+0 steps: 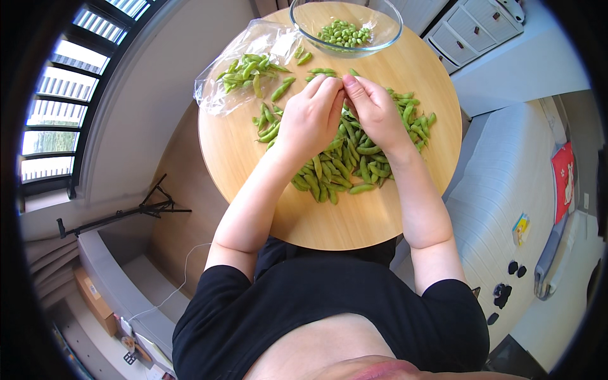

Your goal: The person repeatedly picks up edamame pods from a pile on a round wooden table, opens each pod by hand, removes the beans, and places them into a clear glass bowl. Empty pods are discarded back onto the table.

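My left hand (316,111) and my right hand (377,109) meet at the fingertips over a round wooden table (332,228). Their fingers are pinched together; whatever may lie between them is too hidden to tell. Beneath and around both hands spreads a large heap of green edamame pods (339,161). Beyond the hands, at the table's far edge, a clear glass bowl (323,45) holds shelled green beans (344,34). To its left, a smaller pile of pods (249,71) lies on a clear plastic bag (209,97). A few pods lie between the bag and the hands.
A black tripod stand (142,209) is left of the table, near a white cable (186,266). On the right is a bed or couch with a pale cover (494,166), bearing a red cushion (563,183) and small items. A white drawer unit (468,33) stands behind.
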Motion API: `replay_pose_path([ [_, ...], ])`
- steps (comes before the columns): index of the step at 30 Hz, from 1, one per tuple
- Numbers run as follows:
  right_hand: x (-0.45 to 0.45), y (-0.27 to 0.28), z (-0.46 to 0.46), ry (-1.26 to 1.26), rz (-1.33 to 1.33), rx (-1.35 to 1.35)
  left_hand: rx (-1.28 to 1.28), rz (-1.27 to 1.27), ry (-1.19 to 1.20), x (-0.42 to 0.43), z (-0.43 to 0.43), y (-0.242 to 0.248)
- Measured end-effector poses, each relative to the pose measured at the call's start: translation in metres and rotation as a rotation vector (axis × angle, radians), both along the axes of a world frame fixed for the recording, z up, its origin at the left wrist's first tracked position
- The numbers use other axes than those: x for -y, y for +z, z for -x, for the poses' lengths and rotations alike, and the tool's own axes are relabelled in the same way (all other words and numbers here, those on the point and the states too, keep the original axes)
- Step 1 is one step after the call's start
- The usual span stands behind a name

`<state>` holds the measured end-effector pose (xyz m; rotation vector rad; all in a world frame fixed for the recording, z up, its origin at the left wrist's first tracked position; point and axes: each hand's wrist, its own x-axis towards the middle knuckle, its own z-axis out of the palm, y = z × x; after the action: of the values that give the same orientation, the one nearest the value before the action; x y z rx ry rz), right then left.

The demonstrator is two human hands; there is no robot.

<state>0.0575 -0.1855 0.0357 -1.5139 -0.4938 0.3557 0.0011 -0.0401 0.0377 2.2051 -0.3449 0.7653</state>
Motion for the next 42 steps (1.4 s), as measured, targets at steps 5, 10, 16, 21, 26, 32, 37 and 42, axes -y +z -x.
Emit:
replay_pose_path([
  [5, 0.002, 0.003, 0.002, 0.062, -0.045, -0.126, 0.036, 0.034, -0.02, -0.002, -0.001, -0.001],
  [10, 0.006, 0.008, 0.001, 0.181, -0.138, -0.313, -0.359, 0.504, -0.145, -0.004, -0.004, -0.005],
  [16, 0.006, 0.011, -0.001, 0.164, -0.166, -0.435, -0.632, 1.052, -0.3, -0.01, -0.005, -0.005],
  [21, -0.001, 0.005, 0.003, -0.094, -0.067, -0.078, -0.144, 0.397, -0.048, -0.006, -0.012, -0.014],
  [26, -0.003, 0.0, 0.004, -0.059, -0.042, 0.139, -0.211, 0.508, -0.089, -0.006, -0.01, -0.015],
  [32, -0.007, -0.002, 0.006, -0.061, 0.04, 0.245, -0.727, 1.426, -0.377, -0.009, -0.004, -0.003],
  [37, -0.007, -0.002, 0.005, -0.075, -0.118, 0.06, -0.483, 0.811, -0.113, -0.011, -0.007, -0.005],
  [42, 0.015, -0.005, -0.016, 0.056, -0.579, -0.504, 0.02, 0.254, 0.324, -0.039, -0.01, -0.002],
])
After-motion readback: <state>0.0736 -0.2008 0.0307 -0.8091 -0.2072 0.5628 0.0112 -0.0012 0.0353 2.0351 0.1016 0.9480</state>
